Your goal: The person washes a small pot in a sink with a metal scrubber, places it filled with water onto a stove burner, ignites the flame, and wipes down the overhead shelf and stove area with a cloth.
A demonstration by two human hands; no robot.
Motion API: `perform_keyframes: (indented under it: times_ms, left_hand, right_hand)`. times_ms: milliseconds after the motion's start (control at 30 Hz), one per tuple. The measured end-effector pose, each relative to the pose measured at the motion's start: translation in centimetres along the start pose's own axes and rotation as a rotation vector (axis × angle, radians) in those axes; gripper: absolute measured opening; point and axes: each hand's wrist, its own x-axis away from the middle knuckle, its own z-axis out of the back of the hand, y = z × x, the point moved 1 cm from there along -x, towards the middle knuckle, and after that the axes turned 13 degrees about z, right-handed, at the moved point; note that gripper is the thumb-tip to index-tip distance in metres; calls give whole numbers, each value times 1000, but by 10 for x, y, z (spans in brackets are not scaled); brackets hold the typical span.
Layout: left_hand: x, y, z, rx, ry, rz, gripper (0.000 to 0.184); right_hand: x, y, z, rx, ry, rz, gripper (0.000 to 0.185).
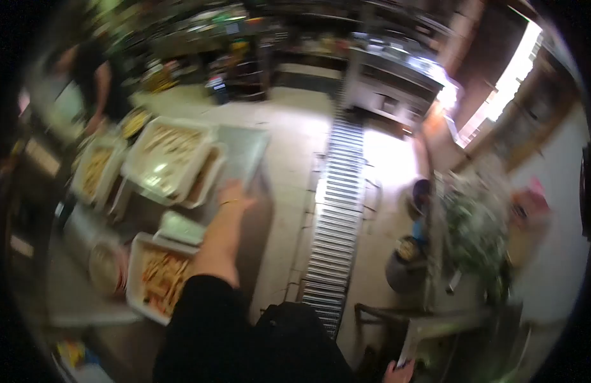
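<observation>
My left hand [235, 195], blurred, reaches over the steel table [260, 191] on the left. Its thumb stands apart from the fingers, and I see nothing in it. Just beyond its fingertips is a flat grey sheet or tray [243, 150]. Beside it stands a large white tub [131, 167] of pale food pieces, stacked on another tub [209, 175]. Nearer me, left of my forearm, a white tub [134, 274] holds browned, sliced food. At the bottom right, my right hand [398, 371] is closed around the dark handle of a knife [408, 343], its pale blade pointing up and away.
A person [101, 83] stands at the table's far left, near a tub [97, 169] of food. A metal floor grate [337, 217] runs along the aisle. To the right are leafy greens [477, 223] in plastic, a dark bucket [404, 271] and a metal stand [384, 313].
</observation>
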Motion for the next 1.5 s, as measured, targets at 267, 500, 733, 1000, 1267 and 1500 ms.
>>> perform_keyframes:
  times_ms: [267, 500, 733, 1000, 1267, 1500]
  left_hand:
    - [-2, -12, -34, -103, 98, -159, 78]
    - [-21, -7, -107, -214, 16, -408, 75]
    - [192, 39, -202, 475, -626, -73, 86]
    - [285, 40, -127, 362, -1044, -29, 51]
    - [318, 44, -91, 480, -727, 21, 41]
    - [327, 28, -120, 354, -798, -60, 48]
  right_hand:
    - [18, 54, -35, 17, -55, -191, 79]
    - [25, 58, -24, -121, -115, -200, 82]
    - [30, 71, -20, -343, -68, -221, 75]
    - [-2, 198, -88, -670, 728, -1487, 71]
    - [16, 252, -204, -1637, 630, -1748, 62]
    - [-2, 254, -176, -1625, 350, -1592, 61]
